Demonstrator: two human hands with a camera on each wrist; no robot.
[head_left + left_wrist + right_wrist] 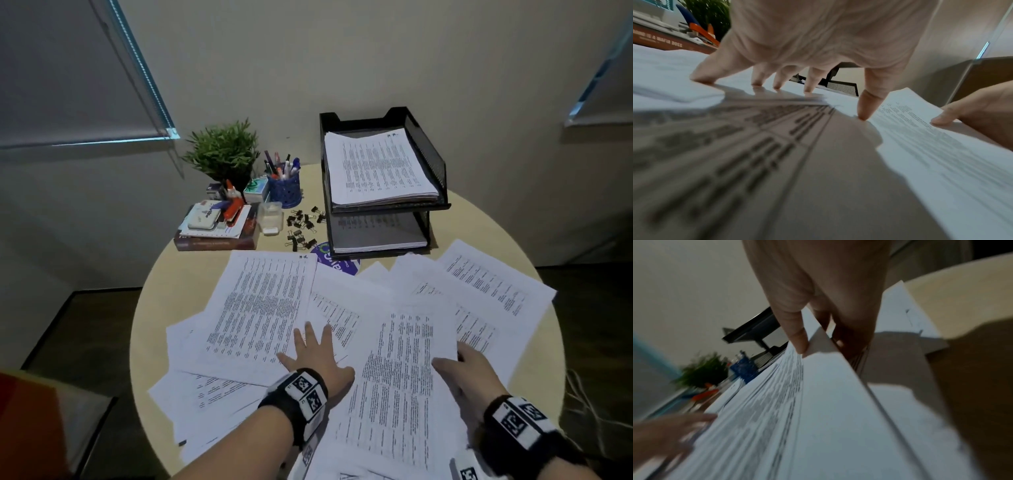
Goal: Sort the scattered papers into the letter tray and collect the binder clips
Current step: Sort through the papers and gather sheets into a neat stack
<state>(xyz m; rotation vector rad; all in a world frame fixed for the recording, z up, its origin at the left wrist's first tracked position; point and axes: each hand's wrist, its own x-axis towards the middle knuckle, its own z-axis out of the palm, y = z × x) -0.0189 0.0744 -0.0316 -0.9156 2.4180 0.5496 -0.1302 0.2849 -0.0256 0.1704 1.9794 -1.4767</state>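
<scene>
Printed papers (pixel 260 308) lie scattered and overlapping across the round table (pixel 154 308). My left hand (pixel 315 346) lies flat with spread fingers, its fingertips (pixel 807 90) pressing on the sheets near the middle. My right hand (pixel 460 366) pinches the right edge of one printed sheet (pixel 400 370), thumb on top (pixel 800 340) and fingers beneath, and that edge is lifted a little. The black two-tier letter tray (pixel 440 164) stands at the back right with a paper stack on each level. A heap of black binder clips (pixel 303 228) lies just left of the tray.
At the back left stand a potted plant (pixel 222 150), a blue pen cup (pixel 284 190), a small clear container (pixel 270 217) and a book (pixel 215 244) piled with stationery. A purple round sticker (pixel 334 262) peeks out in front of the tray. Papers overhang the table's near edge.
</scene>
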